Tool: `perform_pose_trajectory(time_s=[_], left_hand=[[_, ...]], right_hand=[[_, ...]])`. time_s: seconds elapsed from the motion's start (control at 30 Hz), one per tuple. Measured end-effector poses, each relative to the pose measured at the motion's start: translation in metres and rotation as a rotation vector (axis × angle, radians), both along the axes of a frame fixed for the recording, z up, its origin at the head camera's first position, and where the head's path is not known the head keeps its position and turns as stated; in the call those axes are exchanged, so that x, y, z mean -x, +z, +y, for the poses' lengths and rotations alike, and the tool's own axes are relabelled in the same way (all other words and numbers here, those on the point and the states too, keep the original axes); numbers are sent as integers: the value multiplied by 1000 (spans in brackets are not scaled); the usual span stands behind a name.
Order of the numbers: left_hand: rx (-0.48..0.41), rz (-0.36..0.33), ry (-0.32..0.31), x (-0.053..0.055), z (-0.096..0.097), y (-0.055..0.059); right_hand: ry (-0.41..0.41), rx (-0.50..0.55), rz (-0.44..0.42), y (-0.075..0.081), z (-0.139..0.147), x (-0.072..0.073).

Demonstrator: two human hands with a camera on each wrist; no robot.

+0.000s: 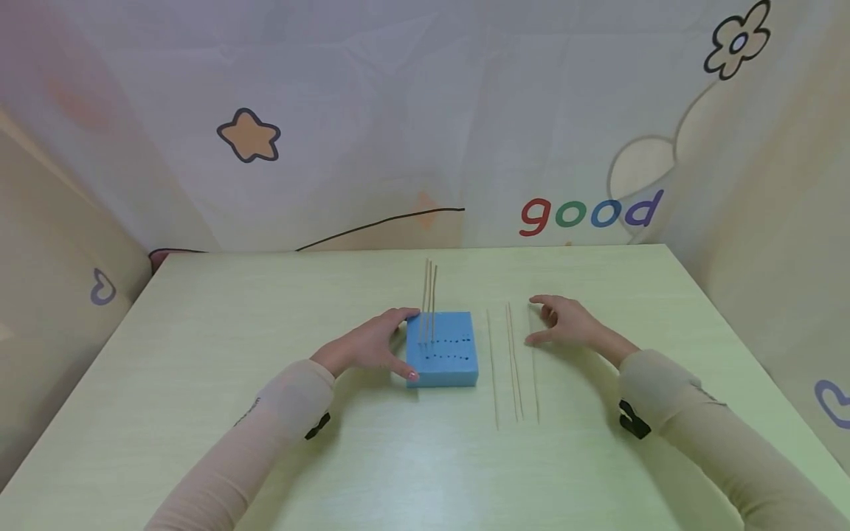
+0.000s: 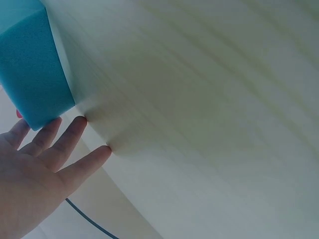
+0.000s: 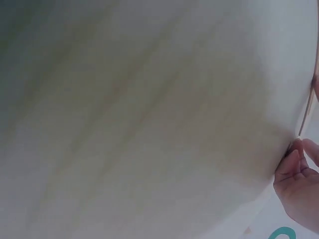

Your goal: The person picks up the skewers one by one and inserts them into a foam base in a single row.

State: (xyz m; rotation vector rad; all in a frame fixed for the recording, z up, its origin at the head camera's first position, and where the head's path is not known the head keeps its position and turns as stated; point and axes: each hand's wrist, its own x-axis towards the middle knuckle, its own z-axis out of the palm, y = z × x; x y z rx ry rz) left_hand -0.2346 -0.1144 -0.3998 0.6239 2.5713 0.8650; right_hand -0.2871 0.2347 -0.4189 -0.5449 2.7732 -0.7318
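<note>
A blue foam block [image 1: 446,375] with rows of dark holes in its top lies on the table. Three thin wooden sticks [image 1: 434,291] stand upright in its left part. My left hand [image 1: 372,341] holds the block from the left, thumb at the near corner and index finger at the far one; in the left wrist view its other fingers [image 2: 70,139] stretch past the block's side to the table. My right hand [image 1: 572,322] is over the rightmost loose stick [image 1: 534,380], thumb and index finger spread apart along it, the other fingers bent. The right wrist view shows fingertips [image 3: 297,147] right at a stick's end.
More loose sticks [image 1: 493,369] lie lengthwise between the block and my right hand, two of them close together [image 1: 514,361]. The pale table [image 1: 265,310] ends at a patterned curtain [image 1: 372,147] behind, with more cloth at both sides.
</note>
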Motion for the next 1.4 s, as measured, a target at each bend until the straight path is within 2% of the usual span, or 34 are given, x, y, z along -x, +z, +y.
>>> perform_pose_trajectory(time_s=[0.27,0.47,0.57,0.77,0.83,1.03,1.2,1.4], left_hand=[[-1,-3,0,-1,0,5],[1,-5,2,-1,0,6],[-4,-6,0,-1,0,7],[-2,1,-3,-1,1,7],[-1,5,-8,-1,1,7],[4,15,-27,-1,1,6],[3,23,-30,-2,1,5],[0,26,-27,-2,0,3]], right_hand=[[40,-37,-10,2,0,2],[26,-6,-35,4,-1,3],[6,35,-85,6,0,4],[-66,197,-257,10,6,6],[-73,247,-278,11,9,5],[-66,399,-202,19,13,-4],[-69,491,-124,36,8,-15],[-88,552,-58,55,0,-24]])
